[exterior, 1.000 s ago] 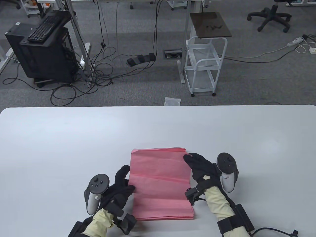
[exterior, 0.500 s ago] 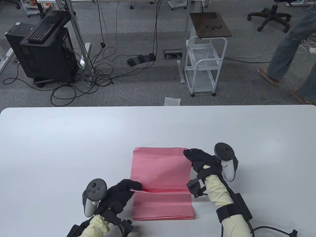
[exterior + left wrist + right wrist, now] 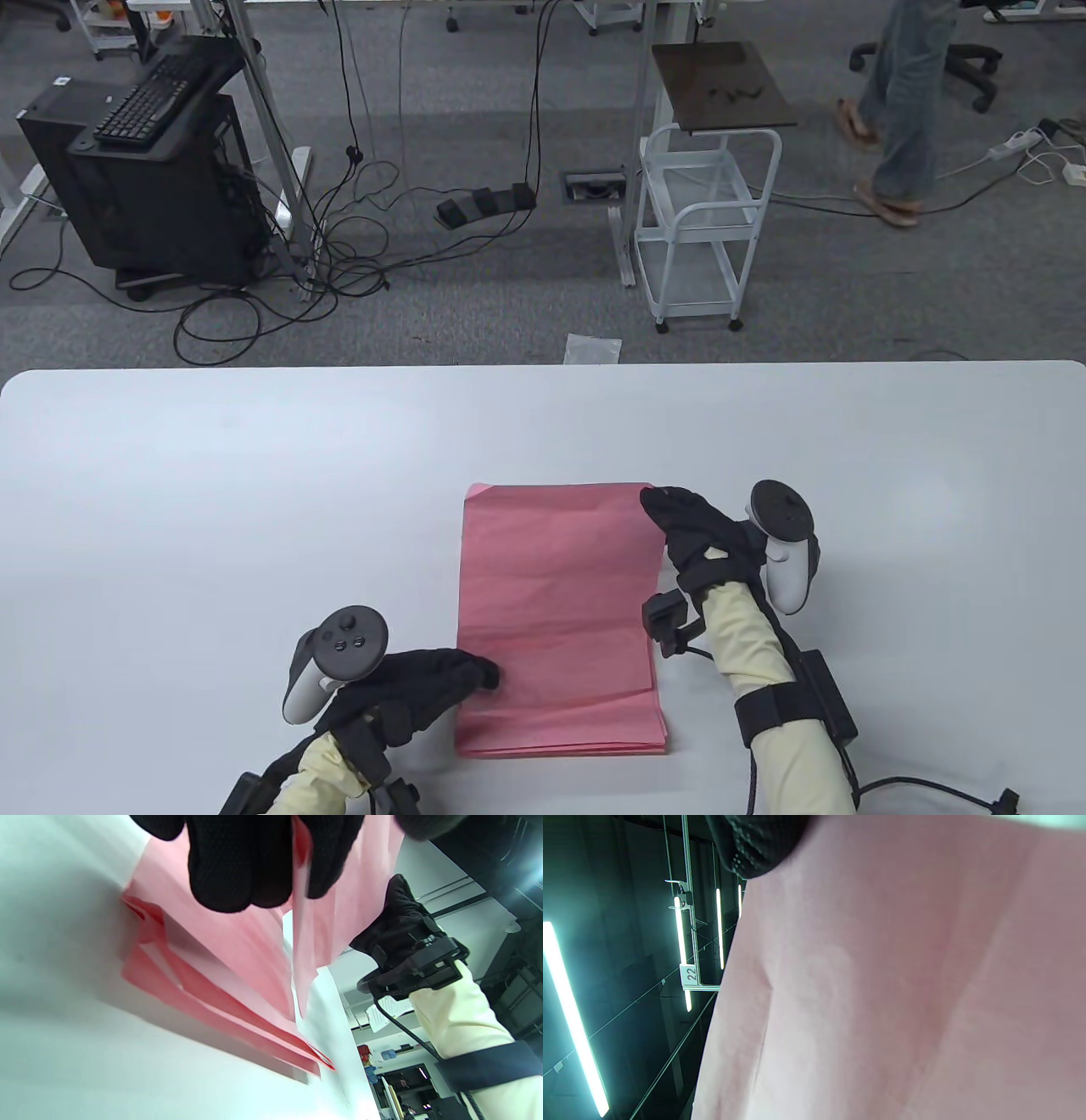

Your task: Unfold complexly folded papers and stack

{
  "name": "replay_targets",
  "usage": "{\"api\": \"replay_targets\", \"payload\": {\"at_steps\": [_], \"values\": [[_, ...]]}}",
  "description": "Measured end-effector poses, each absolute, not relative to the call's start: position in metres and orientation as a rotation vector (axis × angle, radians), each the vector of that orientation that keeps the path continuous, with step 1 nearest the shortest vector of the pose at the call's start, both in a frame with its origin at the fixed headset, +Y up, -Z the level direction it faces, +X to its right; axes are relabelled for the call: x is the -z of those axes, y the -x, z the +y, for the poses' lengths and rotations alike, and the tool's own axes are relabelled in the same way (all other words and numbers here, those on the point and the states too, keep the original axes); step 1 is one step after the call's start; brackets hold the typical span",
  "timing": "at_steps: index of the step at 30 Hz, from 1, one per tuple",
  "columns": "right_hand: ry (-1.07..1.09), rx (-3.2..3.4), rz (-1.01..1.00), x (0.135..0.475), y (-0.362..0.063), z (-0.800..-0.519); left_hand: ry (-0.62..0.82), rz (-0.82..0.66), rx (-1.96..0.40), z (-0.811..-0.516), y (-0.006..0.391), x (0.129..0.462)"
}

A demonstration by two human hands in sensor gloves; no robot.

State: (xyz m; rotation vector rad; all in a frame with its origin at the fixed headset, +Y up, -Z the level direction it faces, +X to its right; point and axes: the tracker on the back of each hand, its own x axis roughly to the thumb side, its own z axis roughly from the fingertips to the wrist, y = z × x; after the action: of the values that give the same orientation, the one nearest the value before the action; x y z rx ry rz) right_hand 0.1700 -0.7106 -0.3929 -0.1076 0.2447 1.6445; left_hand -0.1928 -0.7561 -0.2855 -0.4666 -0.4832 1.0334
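The pink paper [image 3: 556, 611] lies on the white counter [image 3: 254, 509], its long side running from near to far. The left hand [image 3: 416, 679] pinches its left edge. The right hand [image 3: 700, 535] holds its far right corner.

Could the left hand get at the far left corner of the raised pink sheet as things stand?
Probably yes, but only by letting go. The left hand grips the pink paper sheet at its near left edge; bare white table lies beside that far corner, the right hand opposite.
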Motion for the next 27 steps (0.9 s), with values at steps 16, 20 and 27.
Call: {"api": "replay_targets", "payload": {"at_steps": [16,20,27], "values": [[0.157,-1.675,0.247,0.396,-0.169,-0.718,0.211,-0.348,-0.774,-0.754,0.184,0.279],[0.188,-1.711,0.25,0.396,-0.169,-0.723,0.17,-0.414,-0.705,-0.752,0.182,0.278],[0.221,-1.731,0.273,0.4,-0.164,-0.737,0.445,-0.458,-0.752,-0.765,0.18,0.281]]}}
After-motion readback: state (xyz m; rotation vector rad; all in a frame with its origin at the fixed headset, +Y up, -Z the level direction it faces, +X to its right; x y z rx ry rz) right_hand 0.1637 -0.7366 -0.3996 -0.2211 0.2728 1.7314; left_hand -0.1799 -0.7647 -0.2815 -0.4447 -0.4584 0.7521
